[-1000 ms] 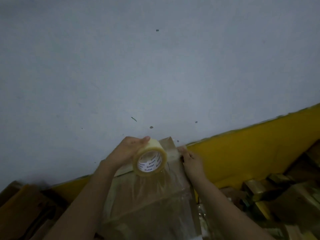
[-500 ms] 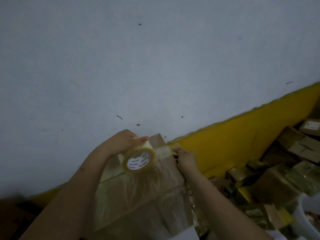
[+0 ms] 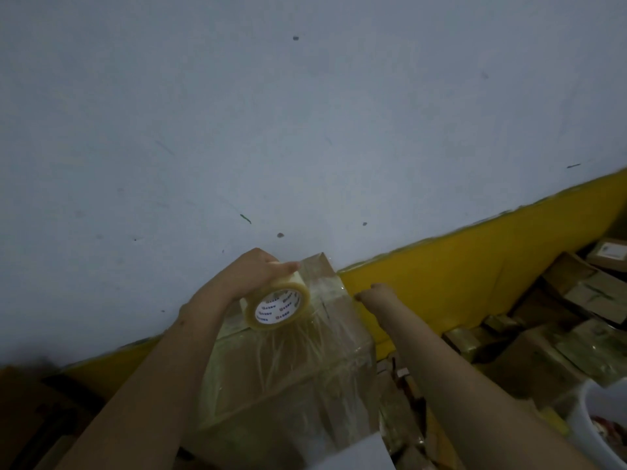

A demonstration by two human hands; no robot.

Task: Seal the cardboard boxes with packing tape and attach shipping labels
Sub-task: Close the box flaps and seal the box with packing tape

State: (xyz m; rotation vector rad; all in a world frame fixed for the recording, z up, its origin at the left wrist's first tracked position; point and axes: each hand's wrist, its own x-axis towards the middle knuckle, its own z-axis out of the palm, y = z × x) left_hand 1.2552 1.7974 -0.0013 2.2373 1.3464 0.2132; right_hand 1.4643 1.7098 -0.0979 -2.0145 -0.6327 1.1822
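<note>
Far left of the left hand, dim brown cardboard (image 3: 37,415) low in the corner, shape unclear.

Left hand (image 3: 252,271) curled over the top of a roll of clear packing tape (image 3: 278,305), thumb stretched along the roll's upper edge, fingers clamped round its far side. White inner core turned to the camera, rows of small blue printed words on it (too blurred to read). Roll resting on the top face of the cardboard box (image 3: 291,364), a wrinkled sheet of clear tape fanning down from under the roll across that face and over the near edge.

Just right of the left hand, a glossy strip of tape crossing the box's far end. At the box's right edge, right hand (image 3: 375,293) with knuckles up and fingers folded under; whether the fingertips pinch the tape end or only press on the edge, cannot tell.

Below the right forearm, a white sheet (image 3: 356,452) at the box's near corner, no print showing.

Behind both hands, pale grey wall (image 3: 305,113) with a yellow band (image 3: 475,266) along its foot.

Right of the right hand, a heap of small taped cartons (image 3: 583,296); topmost one (image 3: 609,251) bearing a white label, print illegible. Lower right, rim of a white tub (image 3: 583,415).
</note>
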